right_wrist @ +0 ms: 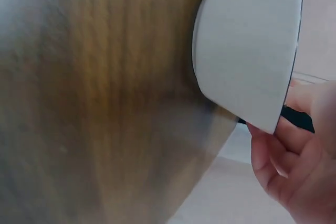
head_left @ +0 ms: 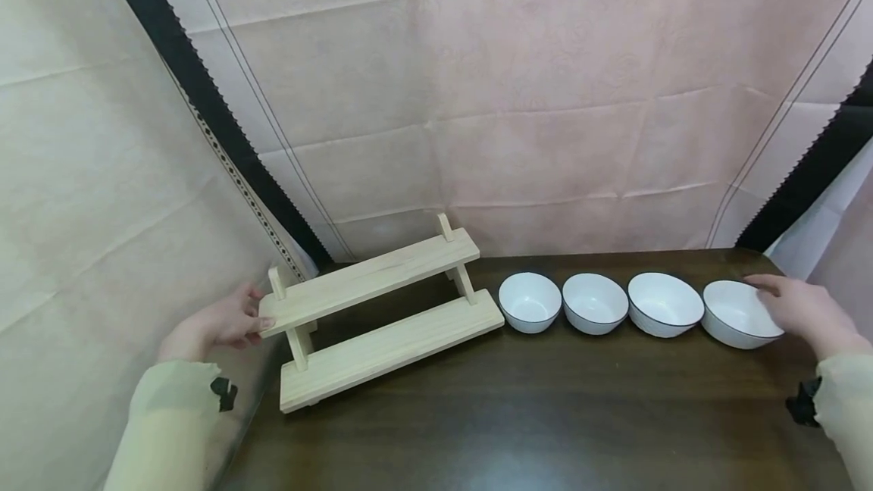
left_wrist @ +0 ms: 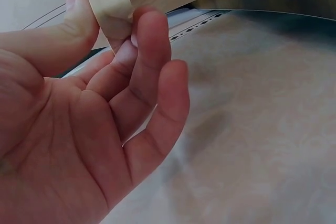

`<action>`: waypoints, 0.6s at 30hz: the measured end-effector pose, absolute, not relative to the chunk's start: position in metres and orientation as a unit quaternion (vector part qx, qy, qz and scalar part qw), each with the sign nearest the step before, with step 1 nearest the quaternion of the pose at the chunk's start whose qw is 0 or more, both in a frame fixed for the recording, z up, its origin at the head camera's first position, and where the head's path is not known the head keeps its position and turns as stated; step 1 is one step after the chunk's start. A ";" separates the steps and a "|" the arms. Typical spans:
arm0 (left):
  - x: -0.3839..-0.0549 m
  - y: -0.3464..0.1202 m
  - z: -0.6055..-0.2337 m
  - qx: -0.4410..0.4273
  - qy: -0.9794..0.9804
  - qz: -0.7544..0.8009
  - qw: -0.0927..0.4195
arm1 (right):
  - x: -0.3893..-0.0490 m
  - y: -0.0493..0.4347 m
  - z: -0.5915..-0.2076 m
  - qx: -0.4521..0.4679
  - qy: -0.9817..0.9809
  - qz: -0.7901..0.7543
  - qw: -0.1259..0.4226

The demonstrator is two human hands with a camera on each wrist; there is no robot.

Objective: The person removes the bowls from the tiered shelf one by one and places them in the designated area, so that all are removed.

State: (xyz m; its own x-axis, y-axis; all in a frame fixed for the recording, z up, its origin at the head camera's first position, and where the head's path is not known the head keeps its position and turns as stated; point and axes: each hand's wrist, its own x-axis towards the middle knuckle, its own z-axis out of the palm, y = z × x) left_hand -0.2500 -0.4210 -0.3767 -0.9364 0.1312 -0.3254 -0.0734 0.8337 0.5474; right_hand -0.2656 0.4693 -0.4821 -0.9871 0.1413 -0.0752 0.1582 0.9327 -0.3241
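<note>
A two-tier pale wooden rack (head_left: 392, 347) stands at an angle on the left of the table. My left hand (head_left: 220, 322) holds the left end of its upper board (head_left: 375, 279). In the left wrist view, the thumb lies on one side of the board end (left_wrist: 107, 3) and curled fingers (left_wrist: 152, 45) on the other. At the far right, my right hand (head_left: 808, 311) pinches the rim of a white bowl (head_left: 735, 311) with a dark edge. The right wrist view shows that bowl (right_wrist: 247, 45) close up, with fingers (right_wrist: 262, 156) at its rim.
Several white bowls in all form a row, including one (head_left: 530, 301) beside the rack, then another (head_left: 595, 301) and a third (head_left: 664, 301). The dark wooden table (head_left: 518, 415) extends in front. Pale cloth (head_left: 546, 97) hangs behind and at both sides.
</note>
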 end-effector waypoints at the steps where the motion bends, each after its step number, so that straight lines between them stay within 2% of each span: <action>1: -0.249 -0.423 -0.378 0.019 0.941 0.289 0.173 | -0.263 0.467 -0.484 0.075 0.983 -0.170 0.009; 4: -0.243 -0.431 -0.384 0.033 0.942 0.297 0.155 | -0.250 0.454 -0.490 0.073 0.979 -0.179 -0.066; 6: -0.239 -0.438 -0.390 0.046 0.945 0.294 0.135 | -0.239 0.440 -0.492 0.066 0.970 -0.189 -0.137; 9: -0.232 -0.447 -0.397 0.072 0.958 0.266 0.082 | -0.224 0.417 -0.491 0.047 0.951 -0.204 -0.227; 11: -0.229 -0.450 -0.401 0.079 0.965 0.246 0.037 | -0.217 0.402 -0.490 0.025 0.940 -0.216 -0.263; 14: -0.226 -0.448 -0.404 0.085 0.971 0.218 -0.055 | -0.209 0.382 -0.486 -0.010 0.933 -0.224 -0.282; 18: -0.225 -0.427 -0.408 0.078 0.955 0.188 -0.214 | -0.202 0.355 -0.483 -0.069 0.925 -0.215 -0.306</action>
